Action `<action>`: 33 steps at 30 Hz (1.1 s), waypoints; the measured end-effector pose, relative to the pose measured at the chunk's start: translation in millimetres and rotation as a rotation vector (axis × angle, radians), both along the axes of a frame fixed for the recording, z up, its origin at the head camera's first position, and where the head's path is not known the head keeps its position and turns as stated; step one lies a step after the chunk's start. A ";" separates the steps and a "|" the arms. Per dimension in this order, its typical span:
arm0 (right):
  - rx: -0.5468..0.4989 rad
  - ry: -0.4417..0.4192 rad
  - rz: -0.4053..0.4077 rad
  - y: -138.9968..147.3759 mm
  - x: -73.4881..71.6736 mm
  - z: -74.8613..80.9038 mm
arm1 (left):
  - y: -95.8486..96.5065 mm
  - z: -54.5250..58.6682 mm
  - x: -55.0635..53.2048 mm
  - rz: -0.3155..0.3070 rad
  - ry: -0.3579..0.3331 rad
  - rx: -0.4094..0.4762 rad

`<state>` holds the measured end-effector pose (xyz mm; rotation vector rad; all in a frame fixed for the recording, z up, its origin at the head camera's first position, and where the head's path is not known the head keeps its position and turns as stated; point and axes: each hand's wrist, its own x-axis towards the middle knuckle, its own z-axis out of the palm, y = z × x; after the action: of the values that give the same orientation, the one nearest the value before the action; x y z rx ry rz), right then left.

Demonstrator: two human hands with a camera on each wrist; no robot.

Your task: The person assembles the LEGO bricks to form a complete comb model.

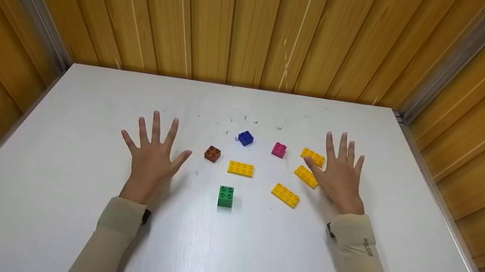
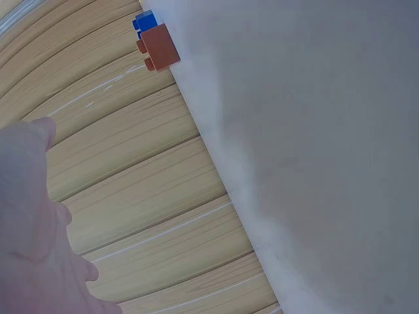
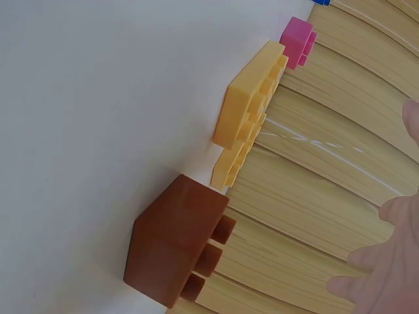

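Note:
My left hand (image 1: 152, 158) is spread wide, palm down, left of a brown building brick (image 1: 212, 153), and holds nothing. My right hand (image 1: 340, 180) has its fingers spread too, its thumb over or beside two yellow bricks (image 1: 306, 177). Right of centre lie further yellow bricks (image 1: 285, 195). A blue brick (image 1: 245, 138) and a pink brick (image 1: 279, 149) lie towards the back, a green brick (image 1: 225, 196) nearest the front. Close to the right wrist camera stands another brown brick (image 3: 177, 242), hidden in the head view.
The bricks lie on a white table (image 1: 212, 262). Wood-patterned panels (image 1: 250, 25) rise behind it and at both sides. Small dark marks (image 1: 245, 118) dot the table near its back.

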<state>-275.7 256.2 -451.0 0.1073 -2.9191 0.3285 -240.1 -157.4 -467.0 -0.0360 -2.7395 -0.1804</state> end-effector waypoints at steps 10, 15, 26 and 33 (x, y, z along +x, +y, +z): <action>-0.089 -0.009 0.042 -2.1 -2.4 7.9 | 0.9 4.9 3.3 -0.074 -0.035 0.130; -0.153 -0.029 0.072 -4.4 -4.1 12.7 | 3.8 8.2 7.3 -0.153 -0.137 0.259; -0.356 -0.194 0.175 -6.4 -19.7 15.0 | 14.0 6.1 17.2 -0.374 -0.370 0.675; -0.393 -0.279 0.230 -10.0 -32.0 8.9 | 24.0 -3.5 23.8 -0.472 -0.501 0.809</action>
<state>-307.6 246.2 -442.2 0.3637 -3.0437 1.0205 -216.2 -133.4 -470.6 -0.4617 -2.8454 -1.5844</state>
